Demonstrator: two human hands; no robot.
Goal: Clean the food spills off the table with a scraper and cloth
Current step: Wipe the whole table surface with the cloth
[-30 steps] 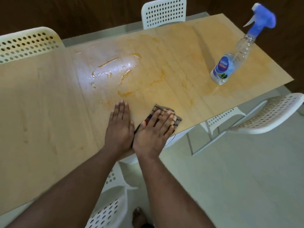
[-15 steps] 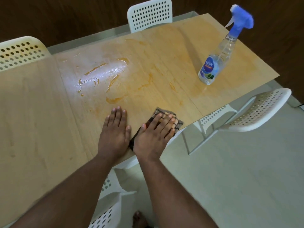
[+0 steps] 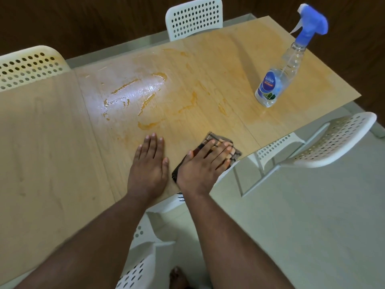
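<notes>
A light wooden table carries orange food smears and a wet glossy patch near its middle. My right hand lies flat with straight fingers on a folded brown checked cloth at the table's near edge. My left hand rests flat on the bare wood just left of the cloth, fingers straight. No scraper shows in the view.
A clear spray bottle with a blue trigger head stands on the right part of the table. White perforated chairs stand at the far side, far left, right and below me. Pale floor lies to the right.
The cloth under my right hand has slid a little to the right along the near edge, away from my left hand. The view has shifted slightly.
</notes>
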